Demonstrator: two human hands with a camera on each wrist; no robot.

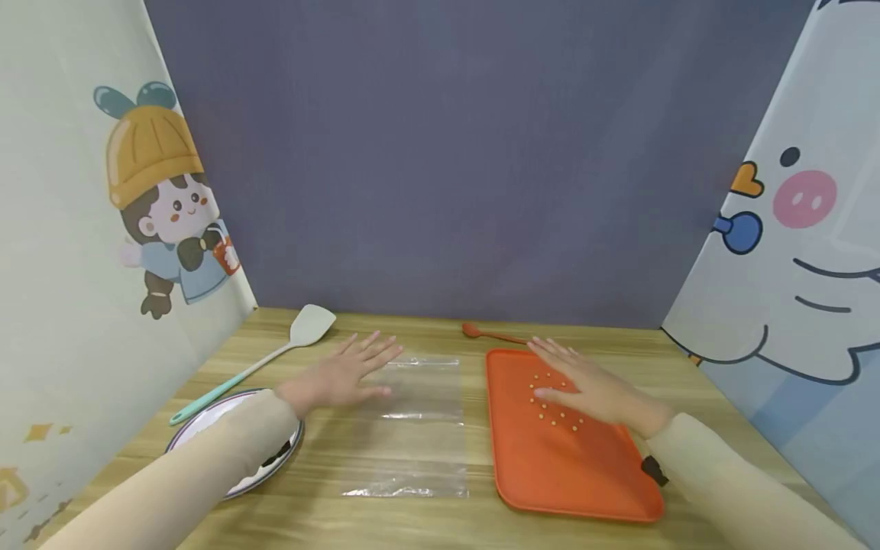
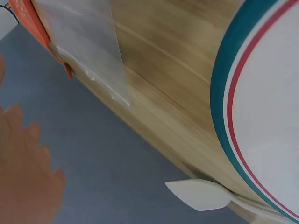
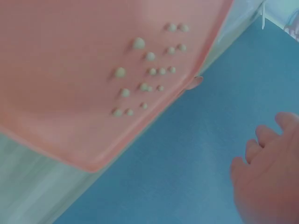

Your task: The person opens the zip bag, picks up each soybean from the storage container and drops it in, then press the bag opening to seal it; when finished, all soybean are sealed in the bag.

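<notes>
My left hand (image 1: 342,374) hovers with spread fingers between a clear plastic bag (image 1: 426,451) and a white plate (image 2: 271,93) with a teal and red rim. Nothing is in its grasp. Flat on the table, the bag lies at the middle. To its right is an orange-red tray (image 1: 550,473) bearing several small pale round balls (image 3: 138,43) scattered over its far half. Above that tray my right hand (image 1: 584,386) is held out, fingers extended and holding nothing; it hides part of the tray in the head view. My left forearm covers much of the plate.
A spatula (image 1: 311,327) with a pale head and mint handle lies at the back left, beyond the plate. Behind the tray rests a reddish spoon (image 1: 473,330), its handle end near my right fingertips. A dark grey-blue panel (image 1: 440,168) rises at the table's back edge.
</notes>
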